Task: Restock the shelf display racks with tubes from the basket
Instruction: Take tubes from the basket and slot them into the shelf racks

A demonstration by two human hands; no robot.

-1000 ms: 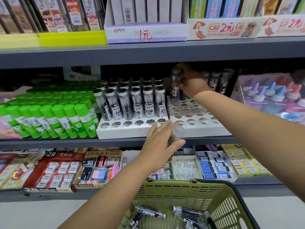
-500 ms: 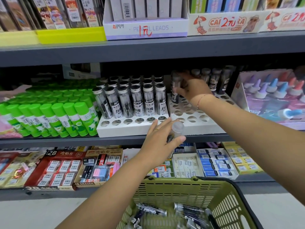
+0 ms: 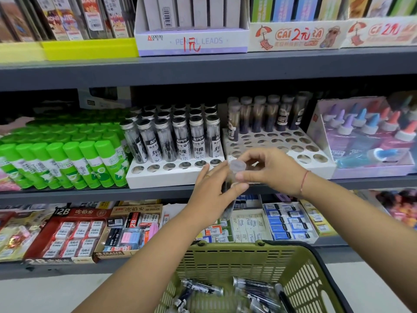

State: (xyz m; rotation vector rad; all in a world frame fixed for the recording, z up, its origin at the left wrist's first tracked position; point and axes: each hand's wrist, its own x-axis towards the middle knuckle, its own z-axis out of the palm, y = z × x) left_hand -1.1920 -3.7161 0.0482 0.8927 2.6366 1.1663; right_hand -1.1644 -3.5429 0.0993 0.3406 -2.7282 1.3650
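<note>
1. A person's left hand (image 3: 214, 195) wraps around a clear tube (image 3: 234, 170) in front of the middle shelf (image 3: 67, 195), the tube upright with its cap uppermost.
2. The right hand (image 3: 273, 170) meets it there, thumb and fingers pinching the capped end.
3. Just behind the hands, a white rack (image 3: 171, 177) stands mostly filled, its front row of holes bare.
4. Beside it, a second rack (image 3: 316, 161) holds tubes only along its back row.
5. Below, a green basket (image 3: 311, 276) carries more tubes lying loose.
6. Green glue sticks (image 3: 67, 163) fill the shelf's left side.
</note>
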